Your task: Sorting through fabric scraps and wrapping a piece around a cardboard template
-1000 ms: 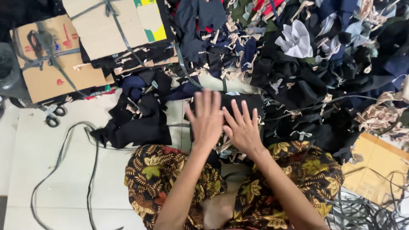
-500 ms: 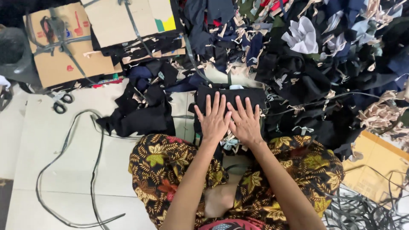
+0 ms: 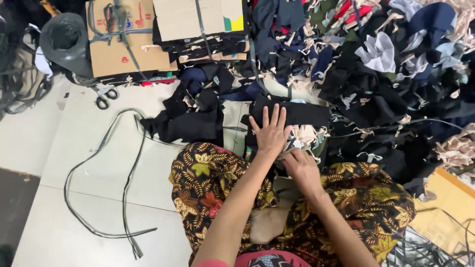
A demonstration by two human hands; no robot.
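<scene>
I sit on the floor with my knees apart under a brown floral cloth [image 3: 208, 183]. My left hand [image 3: 270, 132] lies flat, fingers spread, on a black fabric piece [image 3: 297, 112] in front of my knees. My right hand [image 3: 301, 165] is lower and nearer to me, its fingers curled into the pale and black scraps [image 3: 306, 138] at the edge of that piece; what it grips is hidden. A second black fabric piece [image 3: 190, 123] lies to the left.
A big heap of dark and light fabric offcuts [image 3: 386, 74] fills the right and far side. Strapped cardboard bundles [image 3: 128, 39] stand at the back left, scissors [image 3: 106, 96] beside them. A long black strap [image 3: 114, 168] loops over the pale floor tiles. Yellow card [image 3: 445, 207] lies right.
Both hands were pressed flat side by side on the black piece. The right hand has now pulled back toward me and curled into the scraps; the left stays flat.
</scene>
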